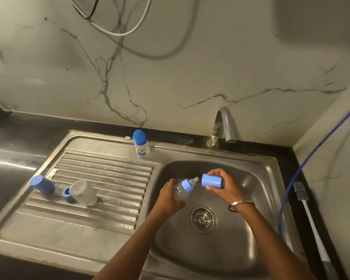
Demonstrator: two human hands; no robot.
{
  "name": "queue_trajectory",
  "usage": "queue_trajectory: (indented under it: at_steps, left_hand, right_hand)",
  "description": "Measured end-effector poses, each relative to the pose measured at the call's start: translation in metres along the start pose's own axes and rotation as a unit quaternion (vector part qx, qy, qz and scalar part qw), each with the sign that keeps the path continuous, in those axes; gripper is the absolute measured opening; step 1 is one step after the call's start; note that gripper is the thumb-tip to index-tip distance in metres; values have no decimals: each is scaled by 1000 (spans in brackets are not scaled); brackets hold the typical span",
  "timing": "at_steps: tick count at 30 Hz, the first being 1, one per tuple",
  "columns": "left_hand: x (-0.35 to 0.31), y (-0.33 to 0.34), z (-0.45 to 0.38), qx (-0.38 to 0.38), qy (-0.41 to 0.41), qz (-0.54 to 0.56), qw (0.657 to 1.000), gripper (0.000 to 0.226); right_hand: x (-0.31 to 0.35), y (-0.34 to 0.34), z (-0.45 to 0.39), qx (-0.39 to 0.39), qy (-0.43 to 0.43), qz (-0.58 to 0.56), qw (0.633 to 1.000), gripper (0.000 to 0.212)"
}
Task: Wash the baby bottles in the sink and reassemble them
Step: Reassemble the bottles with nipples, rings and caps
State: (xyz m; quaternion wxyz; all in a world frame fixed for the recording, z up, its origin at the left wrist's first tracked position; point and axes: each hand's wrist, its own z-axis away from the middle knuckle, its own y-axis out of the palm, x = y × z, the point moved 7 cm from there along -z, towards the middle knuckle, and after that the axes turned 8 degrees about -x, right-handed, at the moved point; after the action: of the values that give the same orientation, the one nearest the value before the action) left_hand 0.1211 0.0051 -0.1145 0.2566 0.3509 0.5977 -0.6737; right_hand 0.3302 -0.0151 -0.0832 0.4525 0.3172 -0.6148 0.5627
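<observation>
Over the sink bowl: left hand wrapped around the clear bottle, teat toward the blue cap pinched in the right hand, just apart. Probably wet, so could slip into the bowl, or go on crooked. Other bottle parts left of the sink on the drainer, could roll.

Single head-worn wide-angle view, looked forward and steeply down from above the steel sink; basin close below, marble backsplash filled upper frame.
</observation>
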Motion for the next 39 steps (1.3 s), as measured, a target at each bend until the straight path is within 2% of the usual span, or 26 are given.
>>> queue_trajectory:
  at_steps: [3, 11, 21, 25, 34, 37, 39]
  left_hand:
    - [-3, 1, 0, 11, 20, -8, 1000, 66]
    - [-13, 2, 2, 39, 85, 3, 996, 75]
    - [-21, 3, 7, 90, 101, -20, 991, 69]
    - [-22, 8, 11, 107, 75, -64, 989, 61]
    - [-24, 16, 4, 91, 54, -104, 989, 64]
    - [-25, 12, 3, 56, 65, -58, 995, 57]
    - [-28, 3, -2, 13, 72, -30, 997, 54]
  right_hand:
    - [12, -3, -5, 22, -30, 17, 999, 43]
    - [18, 11, -3, 142, -59, 92, 984, 42]
    - [20, 19, 8, 198, -72, 120, 970, 43]
    - [19, 26, 12, 196, -82, 125, 969, 44]
    - [19, 23, 4, 184, -63, 101, 976, 45]
    - [28, 26, -1, 184, -69, 84, 977, 60]
    - [36, 27, -6, 143, -64, 27, 987, 78]
